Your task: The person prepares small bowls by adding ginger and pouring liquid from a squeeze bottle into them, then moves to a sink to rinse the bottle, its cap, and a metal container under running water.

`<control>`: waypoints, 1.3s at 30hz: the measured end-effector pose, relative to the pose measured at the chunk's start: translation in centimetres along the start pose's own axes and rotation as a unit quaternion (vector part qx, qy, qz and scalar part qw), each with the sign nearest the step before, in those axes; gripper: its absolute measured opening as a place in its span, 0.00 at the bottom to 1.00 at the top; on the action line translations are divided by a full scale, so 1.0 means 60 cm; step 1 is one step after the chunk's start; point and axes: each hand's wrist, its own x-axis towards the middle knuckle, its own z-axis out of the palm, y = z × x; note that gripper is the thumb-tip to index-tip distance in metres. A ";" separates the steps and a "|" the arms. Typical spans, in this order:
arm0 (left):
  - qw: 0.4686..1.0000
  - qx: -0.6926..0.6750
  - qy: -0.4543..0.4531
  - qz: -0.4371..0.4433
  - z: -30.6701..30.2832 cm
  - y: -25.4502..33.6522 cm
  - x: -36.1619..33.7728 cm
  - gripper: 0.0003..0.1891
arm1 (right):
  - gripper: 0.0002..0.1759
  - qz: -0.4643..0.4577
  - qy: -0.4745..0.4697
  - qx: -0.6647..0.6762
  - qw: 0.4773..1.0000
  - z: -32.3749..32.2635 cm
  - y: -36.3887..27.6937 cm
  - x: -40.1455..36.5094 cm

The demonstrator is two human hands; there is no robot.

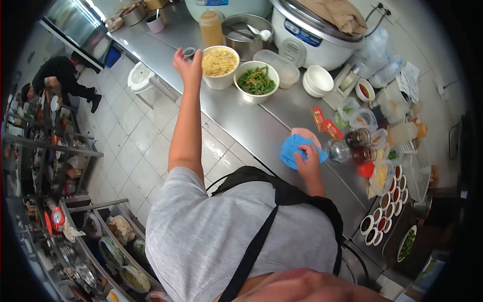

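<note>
My left hand (188,70) reaches out over the steel counter, its fingers and thumb around a small round cup with dark contents (188,52). Right beside it stands a white paper bowl of pale yellow chopped food (220,61). Another white bowl, with cooked green vegetables and orange shreds (256,80), sits to the right. Nearer my body, my right hand (309,164) is on a blue cloth (293,151), fingers curled against it. A pink cloth (307,135) lies partly beneath the blue one.
A large rice cooker (312,38), a metal pot (246,36) and stacked white bowls (318,80) line the counter's back. Glass jars (338,151), red packets (326,123) and several sauce cups (385,201) are at right. A white stool (141,75) stands left; another person (65,75) bends over beyond.
</note>
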 end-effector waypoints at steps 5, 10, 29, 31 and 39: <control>0.982 0.139 -0.126 -0.003 0.084 -0.010 0.119 0.46 | 0.10 -0.047 0.058 -0.147 0.986 0.050 0.029 -0.004; 0.979 0.094 -0.166 -0.071 0.138 -0.007 0.140 0.45 | 0.10 -0.022 0.019 -0.149 0.988 0.050 0.029 0.000; 0.948 -0.313 -0.051 -0.024 -0.198 0.081 0.190 0.33 | 0.09 0.172 -0.192 0.347 0.902 0.035 -0.059 0.172; 0.990 -0.135 -0.040 -0.027 -0.222 0.063 0.117 0.35 | 0.12 0.108 -0.239 0.380 0.887 0.077 -0.111 0.207; 0.970 0.161 -0.179 -0.030 -0.375 0.032 -0.055 0.37 | 0.42 -0.053 -0.374 0.265 0.887 0.330 -0.390 0.262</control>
